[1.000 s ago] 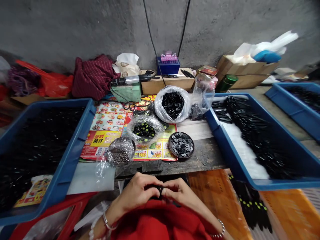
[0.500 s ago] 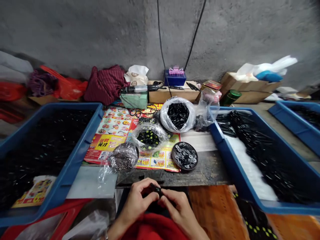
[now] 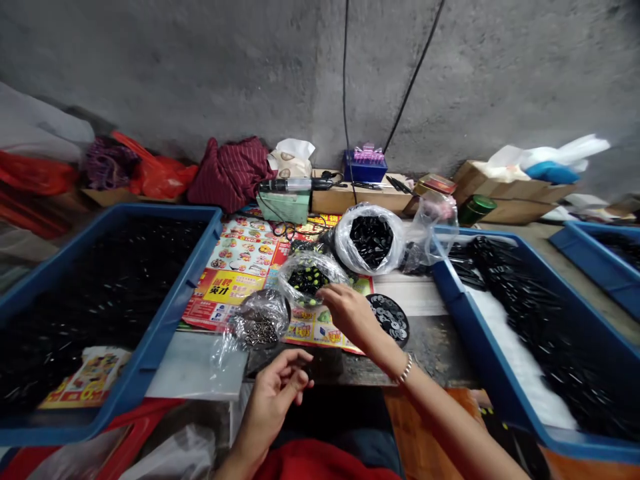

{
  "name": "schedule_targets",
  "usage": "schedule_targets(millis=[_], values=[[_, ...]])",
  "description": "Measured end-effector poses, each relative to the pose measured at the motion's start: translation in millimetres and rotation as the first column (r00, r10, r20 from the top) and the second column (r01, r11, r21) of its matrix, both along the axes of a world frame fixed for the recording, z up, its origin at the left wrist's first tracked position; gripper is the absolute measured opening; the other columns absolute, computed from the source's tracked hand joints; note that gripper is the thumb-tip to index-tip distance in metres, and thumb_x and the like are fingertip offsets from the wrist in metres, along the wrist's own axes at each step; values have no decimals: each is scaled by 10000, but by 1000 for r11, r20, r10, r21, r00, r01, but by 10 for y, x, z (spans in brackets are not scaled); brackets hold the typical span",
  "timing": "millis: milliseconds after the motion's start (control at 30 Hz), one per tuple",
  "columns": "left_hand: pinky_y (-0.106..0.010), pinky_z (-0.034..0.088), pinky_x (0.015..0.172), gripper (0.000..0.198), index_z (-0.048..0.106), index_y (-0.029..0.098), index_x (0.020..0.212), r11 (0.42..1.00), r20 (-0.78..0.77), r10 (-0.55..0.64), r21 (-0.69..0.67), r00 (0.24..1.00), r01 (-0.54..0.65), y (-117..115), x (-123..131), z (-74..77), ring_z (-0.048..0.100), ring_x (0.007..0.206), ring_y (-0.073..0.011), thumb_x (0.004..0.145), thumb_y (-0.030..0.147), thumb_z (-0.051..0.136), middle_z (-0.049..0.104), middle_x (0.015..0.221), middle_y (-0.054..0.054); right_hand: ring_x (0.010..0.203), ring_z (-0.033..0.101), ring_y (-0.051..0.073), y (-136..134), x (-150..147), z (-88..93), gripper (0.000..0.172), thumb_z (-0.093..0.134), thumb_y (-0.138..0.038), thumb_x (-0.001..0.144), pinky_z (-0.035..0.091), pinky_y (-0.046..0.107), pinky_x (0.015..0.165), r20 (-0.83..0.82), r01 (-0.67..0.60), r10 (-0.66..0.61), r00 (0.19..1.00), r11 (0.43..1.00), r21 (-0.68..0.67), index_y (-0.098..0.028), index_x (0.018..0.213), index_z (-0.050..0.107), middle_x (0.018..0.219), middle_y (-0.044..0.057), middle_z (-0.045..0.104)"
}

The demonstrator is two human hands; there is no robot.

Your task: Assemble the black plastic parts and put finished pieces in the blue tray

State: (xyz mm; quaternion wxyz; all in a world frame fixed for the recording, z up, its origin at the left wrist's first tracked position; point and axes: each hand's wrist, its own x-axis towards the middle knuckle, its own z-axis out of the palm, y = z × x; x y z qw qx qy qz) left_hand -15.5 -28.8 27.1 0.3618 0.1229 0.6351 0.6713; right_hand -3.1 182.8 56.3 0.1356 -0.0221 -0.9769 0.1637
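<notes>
My left hand [image 3: 277, 393] stays low in front of my lap, at the table's near edge. Its fingers are curled and pinched round a small black part [image 3: 307, 373] that barely shows. My right hand [image 3: 350, 315] is stretched forward over the table. Its fingers are extended and reach the rim of a clear bag of black and green pieces [image 3: 307, 279]. Just right of that hand lies a round black dish of small washers [image 3: 393, 319]. To its left sits a clear bag of small metal bits [image 3: 255, 327].
A blue tray of black parts [image 3: 150, 333] stands at the left, another blue tray [image 3: 465, 320] at the right. A bigger bag of black pieces [image 3: 371, 239] sits behind, on a coloured flyer [image 3: 235, 267]. Boxes, cloth and cables line the wall.
My right hand has left the black part and moved forward to the bag of black and green pieces. The left hand keeps the part. The camera has tilted up.
</notes>
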Motion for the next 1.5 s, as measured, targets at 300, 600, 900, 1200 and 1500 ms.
schedule_targets(millis=[300,600,900,1200,1500], values=[[-165,404,528,265,552,204,966,996,-46,-86,10,995,87,-47,58,-60,527,654,-108,783,320,704,552,778,15,916,577,230,81,-420,-307,190,568,-61,855,462,304,758,8,-9,9,1000,999,33,-143,977,688,995,113,656],[-196,455,542,252,598,178,931,999,-20,-42,-4,999,42,-6,35,-54,526,603,-105,724,253,721,591,776,4,780,626,175,166,-348,-336,170,553,-123,888,459,249,708,-87,9,-22,996,989,-148,-154,918,717,894,85,690],[-187,434,508,300,555,182,941,997,13,54,55,998,-54,82,70,18,518,595,-102,727,302,728,576,746,13,790,657,193,182,-95,35,186,552,-233,908,487,267,703,-281,-27,-109,953,898,-439,-167,908,726,925,94,719],[-187,421,503,302,582,158,955,986,62,125,107,990,-131,335,124,128,549,552,-89,734,306,726,625,780,-10,506,587,141,-444,974,-153,260,676,-396,816,465,226,495,118,115,-5,993,261,-958,-154,783,764,605,40,650],[-242,483,688,182,675,149,921,995,-145,91,54,985,-84,409,285,152,637,777,-180,747,200,688,705,863,-61,465,561,132,-1015,1025,-439,388,726,-494,747,460,211,473,224,221,-21,974,-108,-969,-126,624,716,526,46,645]])
